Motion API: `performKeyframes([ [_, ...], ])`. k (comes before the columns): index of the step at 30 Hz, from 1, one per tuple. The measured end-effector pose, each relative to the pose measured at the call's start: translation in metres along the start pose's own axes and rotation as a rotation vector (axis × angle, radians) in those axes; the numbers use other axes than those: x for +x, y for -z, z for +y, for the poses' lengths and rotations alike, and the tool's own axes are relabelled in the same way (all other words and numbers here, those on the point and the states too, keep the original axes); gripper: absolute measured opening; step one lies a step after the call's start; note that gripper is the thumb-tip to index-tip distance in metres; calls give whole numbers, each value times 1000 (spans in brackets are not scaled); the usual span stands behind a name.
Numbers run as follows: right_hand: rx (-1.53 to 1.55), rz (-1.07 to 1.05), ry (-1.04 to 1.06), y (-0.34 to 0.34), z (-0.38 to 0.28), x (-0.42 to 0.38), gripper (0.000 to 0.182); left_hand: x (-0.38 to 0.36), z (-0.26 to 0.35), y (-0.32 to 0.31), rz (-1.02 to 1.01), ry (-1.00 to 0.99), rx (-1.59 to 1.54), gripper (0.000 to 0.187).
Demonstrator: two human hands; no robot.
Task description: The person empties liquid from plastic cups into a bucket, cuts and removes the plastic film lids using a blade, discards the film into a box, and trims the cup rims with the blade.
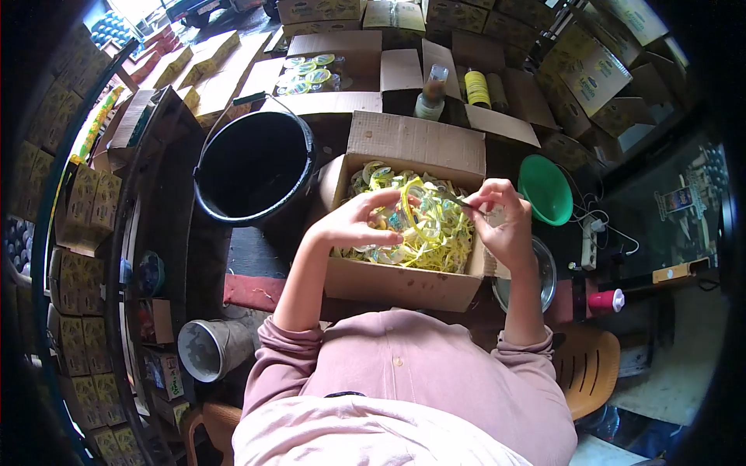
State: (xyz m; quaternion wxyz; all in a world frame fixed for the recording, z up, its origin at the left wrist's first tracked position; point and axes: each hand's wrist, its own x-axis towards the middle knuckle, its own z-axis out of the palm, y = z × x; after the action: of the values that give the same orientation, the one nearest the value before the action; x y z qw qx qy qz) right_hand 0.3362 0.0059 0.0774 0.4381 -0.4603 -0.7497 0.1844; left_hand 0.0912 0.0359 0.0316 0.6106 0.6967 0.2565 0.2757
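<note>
While your left hand's (pixel 357 221) fingers spread around yellow-edged clear plastic (pixel 410 211), your right hand's (pixel 503 225) fingers pinch a thin dark tool (pixel 460 203) over the open carton (pixel 396 284) of yellow strips (pixel 443 245), mid-frame.

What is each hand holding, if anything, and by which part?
Right hand: a thin dark tool, pinched at its near end. Left hand: apparently a clear, yellow-rimmed cup, gripped by its side.

The left hand (pixel 359 223) and the right hand (pixel 501 224) are over a carton (pixel 400 286) holding strips (pixel 443 247). Left of the left hand stands a bucket (pixel 252 167), with a pail (pixel 203 351) nearer the body. Right of the right hand are a bowl (pixel 545 190) and, farther right, a power strip (pixel 589 247). A bottle (pixel 430 105) stands beyond both.
</note>
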Motion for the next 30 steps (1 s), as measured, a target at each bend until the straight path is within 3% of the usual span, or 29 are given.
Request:
performKeyframes([
  [1,75,35,-29,-1,-1,-1,21,0,0,4,25,52,40,66],
  [4,-228,-66,320,8,-2,5,16,2,11,8,38,89,159,75],
  [8,-324,-118,493,-16,-1,4,12,9,28,4,22,90,286,77],
  [9,-316,-121,539,-23,3,3,8,14,22,3,34,-26,304,79],
  [14,-398,-219,614,-31,13,-3,4,12,16,11,59,-10,384,85],
  [19,-528,-260,629,-10,24,-6,4,3,15,19,115,151,411,85],
  [23,-643,-254,493,6,45,-11,8,-1,0,24,147,70,328,79],
  [27,-418,101,217,-1,40,-18,22,-1,-19,14,212,-127,200,68],
  [30,-431,284,290,-15,26,-25,23,-2,-11,-6,236,-192,124,59],
])
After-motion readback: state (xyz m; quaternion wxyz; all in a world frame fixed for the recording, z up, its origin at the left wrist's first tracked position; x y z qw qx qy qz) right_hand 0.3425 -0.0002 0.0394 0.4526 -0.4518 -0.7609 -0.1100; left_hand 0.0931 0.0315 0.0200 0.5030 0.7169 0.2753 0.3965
